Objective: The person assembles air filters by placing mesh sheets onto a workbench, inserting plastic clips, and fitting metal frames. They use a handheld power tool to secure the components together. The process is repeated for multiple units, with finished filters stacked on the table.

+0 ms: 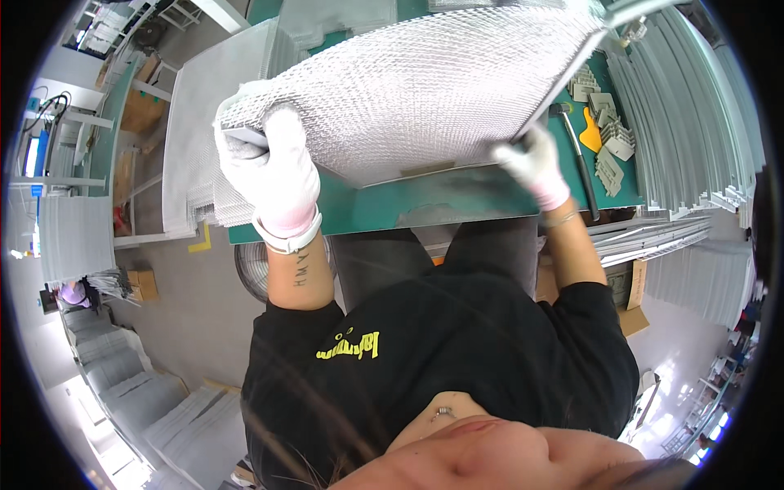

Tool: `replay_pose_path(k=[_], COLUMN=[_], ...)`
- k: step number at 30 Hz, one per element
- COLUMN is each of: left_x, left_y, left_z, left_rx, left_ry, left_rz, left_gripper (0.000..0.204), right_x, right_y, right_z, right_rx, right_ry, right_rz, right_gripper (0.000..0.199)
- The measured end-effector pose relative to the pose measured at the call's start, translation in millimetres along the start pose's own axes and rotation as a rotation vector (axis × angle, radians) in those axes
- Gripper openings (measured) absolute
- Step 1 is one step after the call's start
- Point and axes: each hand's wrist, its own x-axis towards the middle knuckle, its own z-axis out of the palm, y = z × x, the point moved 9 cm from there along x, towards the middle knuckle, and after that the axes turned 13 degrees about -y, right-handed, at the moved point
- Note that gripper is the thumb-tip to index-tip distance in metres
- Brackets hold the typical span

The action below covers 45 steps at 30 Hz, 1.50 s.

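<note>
Brown cardboard boxes sit on the floor, one (143, 284) to my left and one (630, 298) at my right. My gloved left hand (273, 175) and right hand (535, 163) each grip an edge of a large silvery mesh filter panel (425, 90). It is ridged and shiny, and I hold it tilted above the green surface (441, 200).

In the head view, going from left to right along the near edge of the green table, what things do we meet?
Left hand → silver mesh panel → right hand → hammer → yellow scraper → grey metal pieces.
</note>
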Motion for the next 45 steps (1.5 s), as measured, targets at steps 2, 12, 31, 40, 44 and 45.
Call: replay_pose_path(k=[2, 12, 31, 40, 44, 45], left_x=[-3.8, -36.5, -139.7, -136.8, -88.2, -71.1], left_y=[3.2, 60.0, -110.8, -91.0, 6.4, 33.2], left_z=[-2.7, 40.1, 41.0, 17.9, 47.7, 53.2], left_rx=[0.014, -0.026, 0.517, 0.945, 0.112, -0.159], left_ry=[0.001, -0.5, -1.283, -1.14, -1.114, -1.097], left_rz=[0.019, 0.187, -0.26, -0.466, -0.222, -0.012], left_gripper=[0.031, 0.011, 0.035, 0.029, 0.04, 0.034], right_x=[1.5, -44.5, -152.4, -138.7, -108.1, -99.7], right_y=[-67.0, -161.5, -129.7, -142.6, -146.6, -147.5], right_z=[-37.6, -42.3, -9.3, -13.3, -27.4, -31.2], right_rx=[0.294, 0.26, 0.063, 0.072, 0.096, 0.105], right_ry=[0.209, 0.087, -0.172, -0.141, -0.218, -0.097], right_rz=[-0.27, -0.836, -1.102, -1.13, -1.084, -1.04], right_gripper=[0.036, 0.032, 0.012, 0.015, 0.019, 0.019])
